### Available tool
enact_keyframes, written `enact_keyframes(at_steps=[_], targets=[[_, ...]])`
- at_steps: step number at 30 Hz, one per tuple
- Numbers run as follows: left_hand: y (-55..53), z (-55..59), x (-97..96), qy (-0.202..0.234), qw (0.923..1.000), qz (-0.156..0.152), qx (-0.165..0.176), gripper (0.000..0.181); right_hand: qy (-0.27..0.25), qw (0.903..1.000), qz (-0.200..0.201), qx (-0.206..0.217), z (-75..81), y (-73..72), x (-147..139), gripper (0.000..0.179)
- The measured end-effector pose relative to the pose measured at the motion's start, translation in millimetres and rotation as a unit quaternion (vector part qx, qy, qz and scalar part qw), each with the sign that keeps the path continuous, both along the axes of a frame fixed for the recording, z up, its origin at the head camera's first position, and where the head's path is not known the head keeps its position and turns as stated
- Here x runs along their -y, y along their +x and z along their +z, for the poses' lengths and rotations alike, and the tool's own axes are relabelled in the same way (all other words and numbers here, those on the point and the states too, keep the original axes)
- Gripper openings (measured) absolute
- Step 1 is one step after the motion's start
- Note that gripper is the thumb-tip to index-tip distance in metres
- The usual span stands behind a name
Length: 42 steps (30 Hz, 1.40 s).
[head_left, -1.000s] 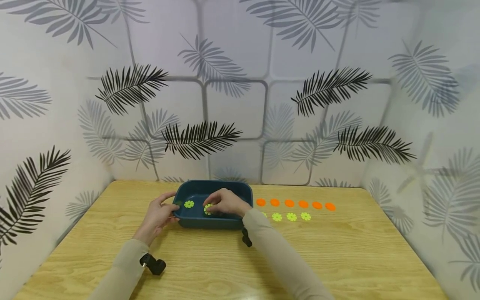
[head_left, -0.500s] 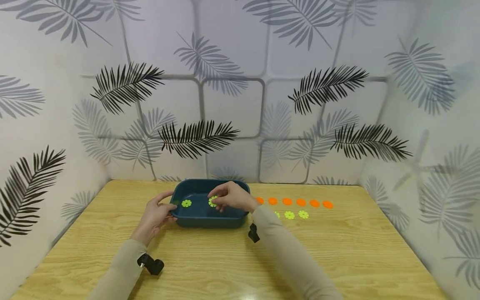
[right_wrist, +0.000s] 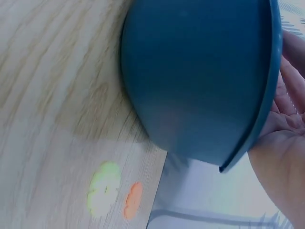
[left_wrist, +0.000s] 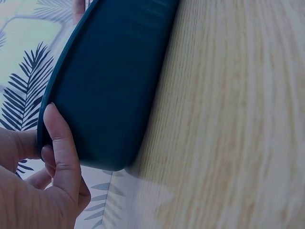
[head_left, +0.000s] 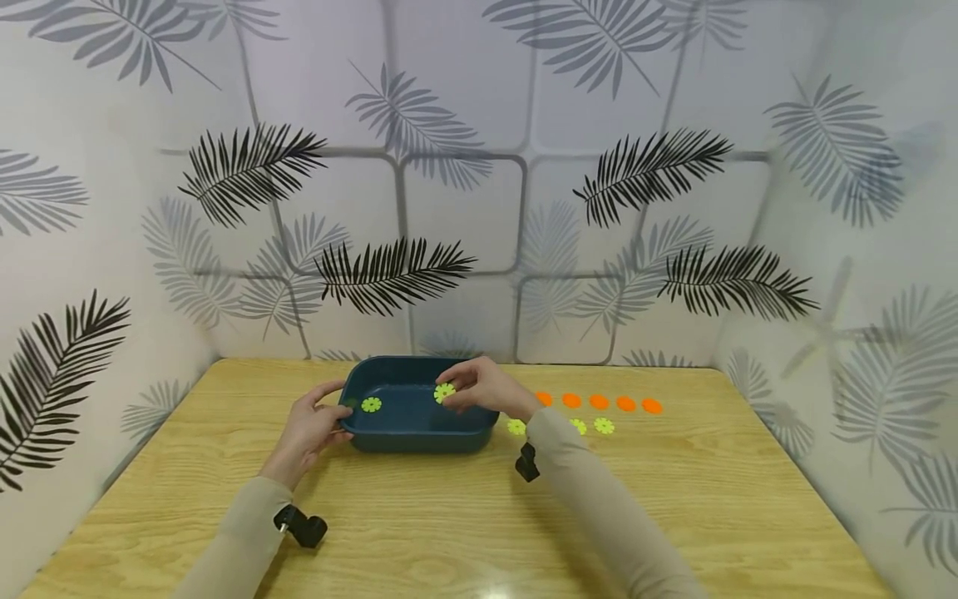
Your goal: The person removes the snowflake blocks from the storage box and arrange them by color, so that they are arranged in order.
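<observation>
A dark blue plastic bin point(head_left: 419, 443) stands on the table. At its left end my left hand point(head_left: 308, 428) grips the rim; in the left wrist view, that hand point(left_wrist: 47, 186) has a thumb and fingers on either side of the bin's edge point(left_wrist: 109, 86). Over the bin's right part, my right hand point(head_left: 490, 391) pinches a yellow-green flower-shaped disc point(head_left: 445, 393). A second yellow-green disc point(head_left: 371, 404) lies inside at the left. The right wrist view has the bin wall point(right_wrist: 200, 71) in front of the right hand point(right_wrist: 286, 124), hiding the pinched disc.
Right of the bin, a row of orange discs point(head_left: 599, 402) lies on the wooden table point(head_left: 419, 524). Nearer me is a row of yellow-green discs point(head_left: 604, 426), partly covered by the right forearm point(head_left: 576, 466). A leaf-patterned wall point(head_left: 464, 208) rises behind the table.
My right hand has moved right and slightly up in the head view, carrying the yellow-green disc from the bin's middle toward its right end. The left hand has kept its grip on the rim.
</observation>
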<state>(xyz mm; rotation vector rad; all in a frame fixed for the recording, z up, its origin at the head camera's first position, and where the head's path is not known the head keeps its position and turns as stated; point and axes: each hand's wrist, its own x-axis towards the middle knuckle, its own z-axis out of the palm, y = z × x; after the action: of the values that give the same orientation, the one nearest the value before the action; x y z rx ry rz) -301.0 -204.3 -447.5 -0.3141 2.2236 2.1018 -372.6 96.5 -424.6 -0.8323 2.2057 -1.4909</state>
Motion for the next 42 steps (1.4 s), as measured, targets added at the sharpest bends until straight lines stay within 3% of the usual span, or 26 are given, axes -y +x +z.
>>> enact_keyframes(at_steps=[23, 42], targets=[[0.4, 0.1, -0.8, -0.002, 1.0000, -0.003, -0.001, 0.057, -0.017, 0.9997, -0.012, -0.016, 3.3, 4.8, -39, 0.039], [-1.6, -1.8, 0.9, -0.007, 1.0000, -0.001, -0.005, 0.056, -0.006, 0.9992, -0.038, 0.007, 6.5, 10.7, -75, 0.043]])
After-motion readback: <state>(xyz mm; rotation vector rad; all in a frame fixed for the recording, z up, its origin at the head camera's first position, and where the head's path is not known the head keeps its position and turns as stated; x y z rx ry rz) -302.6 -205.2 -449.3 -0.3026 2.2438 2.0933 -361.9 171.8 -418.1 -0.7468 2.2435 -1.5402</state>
